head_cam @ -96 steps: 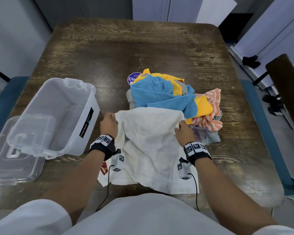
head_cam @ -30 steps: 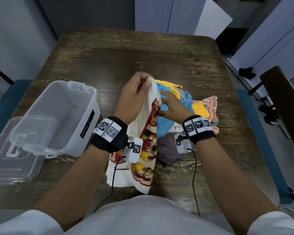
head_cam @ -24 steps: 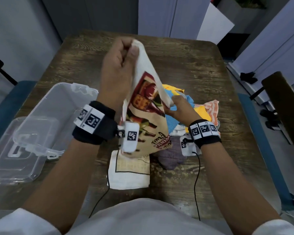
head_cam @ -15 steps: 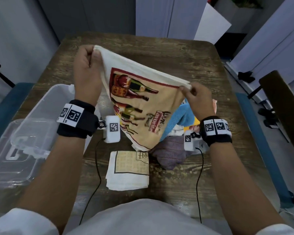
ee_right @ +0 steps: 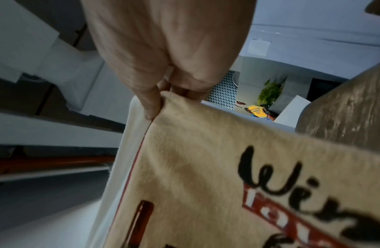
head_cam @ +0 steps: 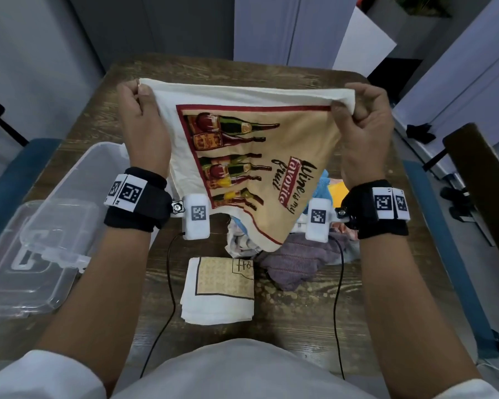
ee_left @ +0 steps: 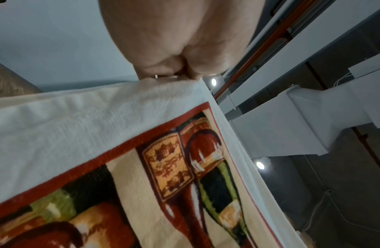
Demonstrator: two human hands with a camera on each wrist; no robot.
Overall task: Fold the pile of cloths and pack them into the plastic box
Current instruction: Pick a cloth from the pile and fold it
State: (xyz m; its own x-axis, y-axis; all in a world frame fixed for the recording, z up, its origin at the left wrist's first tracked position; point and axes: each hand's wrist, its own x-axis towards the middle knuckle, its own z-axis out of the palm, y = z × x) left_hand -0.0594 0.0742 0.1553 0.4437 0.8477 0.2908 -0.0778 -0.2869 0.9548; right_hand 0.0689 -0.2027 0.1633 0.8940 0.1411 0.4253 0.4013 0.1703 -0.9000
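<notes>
A cream towel printed with wine bottles (head_cam: pixel 251 156) hangs spread in the air above the table. My left hand (head_cam: pixel 140 110) pinches its top left corner (ee_left: pixel 169 83), and my right hand (head_cam: pixel 357 110) pinches the top right corner (ee_right: pixel 163 100). Its lower tip dangles over the pile of cloths (head_cam: pixel 300 254), mostly hidden behind it; a purple cloth and bits of blue and yellow show. A folded white cloth with a tan print (head_cam: pixel 219 289) lies on the table near me. The clear plastic box (head_cam: pixel 78 191) stands at the left, partly hidden by my left wrist.
The box's clear lid (head_cam: pixel 32 260) lies flat at the left front of the wooden table (head_cam: pixel 300 312). A dark chair back (head_cam: pixel 478 182) stands off the right edge. Cables run from both wrist cameras toward me.
Since a second ago I lifted the printed towel out of the pile and drew my hands apart, stretching its top edge wide. The folded white cloth now lies uncovered on the table.
</notes>
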